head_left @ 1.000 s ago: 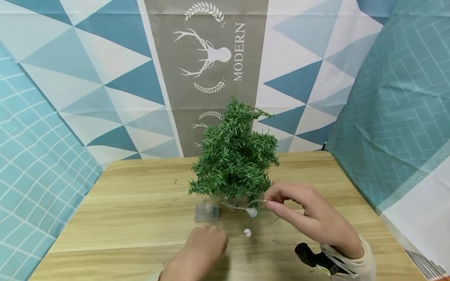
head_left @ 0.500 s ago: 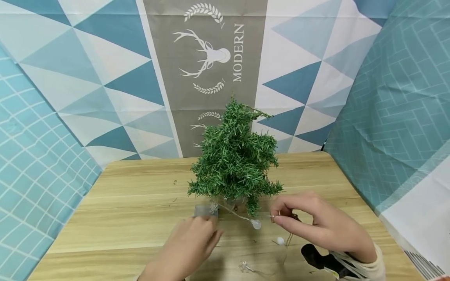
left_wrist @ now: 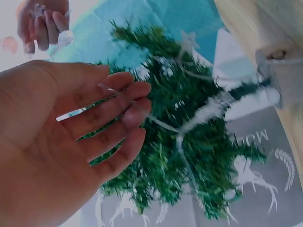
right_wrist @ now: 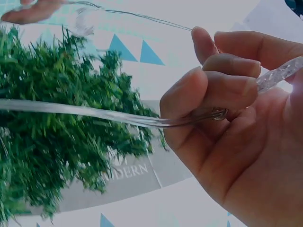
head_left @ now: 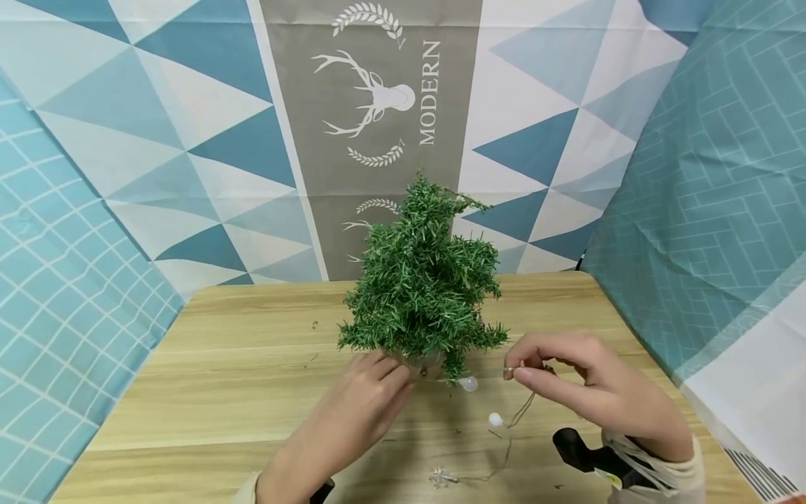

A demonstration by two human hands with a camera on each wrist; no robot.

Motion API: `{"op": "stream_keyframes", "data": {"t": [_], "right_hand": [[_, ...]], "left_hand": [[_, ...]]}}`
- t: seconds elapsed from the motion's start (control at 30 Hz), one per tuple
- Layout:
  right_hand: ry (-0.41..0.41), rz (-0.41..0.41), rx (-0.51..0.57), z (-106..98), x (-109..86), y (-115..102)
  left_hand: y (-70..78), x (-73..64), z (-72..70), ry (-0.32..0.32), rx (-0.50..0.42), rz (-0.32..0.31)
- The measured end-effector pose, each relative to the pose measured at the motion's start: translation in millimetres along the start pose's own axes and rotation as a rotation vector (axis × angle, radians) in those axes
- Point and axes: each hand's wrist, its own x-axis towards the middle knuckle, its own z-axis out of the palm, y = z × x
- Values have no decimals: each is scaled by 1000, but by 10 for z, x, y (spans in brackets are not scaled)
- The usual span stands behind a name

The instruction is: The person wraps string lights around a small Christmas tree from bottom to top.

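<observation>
A small artificial Christmas tree [head_left: 422, 280] stands on the wooden table. A fairy light string with clear wire, round white bulbs and snowflake pieces runs along its foot. My left hand [head_left: 368, 395] is by the trunk base and pinches the wire [left_wrist: 163, 124], its fingers gently curved in the left wrist view. My right hand [head_left: 582, 378], right of the tree, pinches the wire between thumb and fingers, with more strands gathered in its palm in the right wrist view. Between the hands hangs a bulb [head_left: 468, 383]. A second bulb [head_left: 496, 419] and a snowflake [head_left: 443, 478] trail below.
Patterned cloth [head_left: 378, 84] closes off the back and sides of the table [head_left: 239, 392]. Loose needle scraps [head_left: 315, 325] lie about on the wood. A dark strap [head_left: 585, 455] is round the right wrist.
My left hand has moved up and over to the tree's base, covering the spot where the grey box was visible. The right hand has shifted right, and the snowflake has come into sight below.
</observation>
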Motion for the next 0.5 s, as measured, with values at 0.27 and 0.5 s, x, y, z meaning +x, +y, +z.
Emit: {"op": "stream_keyframes", "data": {"t": [0.27, 0.5], "right_hand": [[-56, 88, -36, -104, -133, 128], [-242, 207, -149, 76, -83, 273]], "left_hand": [[-168, -50, -16, -66, 31, -91], [-365, -137, -125, -132, 195, -279]]}}
